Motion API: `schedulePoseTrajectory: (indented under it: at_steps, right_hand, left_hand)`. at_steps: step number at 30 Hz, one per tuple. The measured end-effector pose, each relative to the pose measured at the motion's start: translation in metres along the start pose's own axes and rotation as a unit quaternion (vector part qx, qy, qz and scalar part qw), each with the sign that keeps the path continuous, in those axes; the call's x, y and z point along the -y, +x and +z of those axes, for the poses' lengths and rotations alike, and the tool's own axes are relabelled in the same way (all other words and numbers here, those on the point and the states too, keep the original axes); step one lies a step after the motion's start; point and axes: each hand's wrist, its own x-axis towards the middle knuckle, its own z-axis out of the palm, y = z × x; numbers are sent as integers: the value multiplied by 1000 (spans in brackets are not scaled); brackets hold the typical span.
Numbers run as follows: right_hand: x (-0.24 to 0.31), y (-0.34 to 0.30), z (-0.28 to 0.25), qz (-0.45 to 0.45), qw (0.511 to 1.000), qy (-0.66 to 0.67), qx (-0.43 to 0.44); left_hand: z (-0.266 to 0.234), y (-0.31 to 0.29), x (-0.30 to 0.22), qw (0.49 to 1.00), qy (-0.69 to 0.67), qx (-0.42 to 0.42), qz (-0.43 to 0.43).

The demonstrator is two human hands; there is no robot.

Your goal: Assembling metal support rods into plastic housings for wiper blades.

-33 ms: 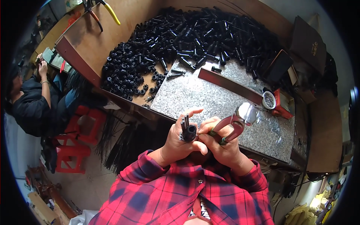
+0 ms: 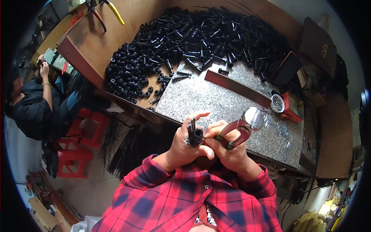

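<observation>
My left hand (image 2: pixel 181 146) is closed around a short black plastic tube (image 2: pixel 196 136), its open round end facing up. A few thin black rods (image 2: pixel 191 125) stand up beside the tube in the same grip; the index finger and thumb reach out past them. My right hand (image 2: pixel 230 149) holds pliers (image 2: pixel 243 131) with red handles, green bands near the palm and a shiny metal head pointing up and away. Its thumb and forefinger pinch together right beside the tube, on something too small to make out.
A heap of black tubes (image 2: pixel 208 34) and black ring-shaped parts (image 2: pixel 125 73) lies behind the speckled board (image 2: pixel 185 96). On the board are a flat bar (image 2: pixel 235 89) and a white cup (image 2: pixel 277 103) beside a red box (image 2: pixel 292 108). A co-worker (image 2: pixel 34 104) sits left near red stools (image 2: pixel 75 162).
</observation>
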Motion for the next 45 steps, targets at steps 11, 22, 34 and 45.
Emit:
schedulePoseTrajectory:
  at_steps: [11, 22, 34, 45]
  right_hand:
    - [-6, -7, 2, 6, 1000, -30, -2]
    - [-9, -4, 2, -22, 997, -67, 20]
    - [4, -1, 1, 160, 985, 12, 58]
    - [27, -28, -33, -8, 882, -451, 138]
  left_hand:
    - [0, -3, 9, 1000, -27, 11, -5]
    - [0, -5, 15, 999, -46, -2, -27]
    - [-29, -5, 7, 991, -50, 96, -83]
    - [-65, -10, 20, 984, -168, 47, -44]
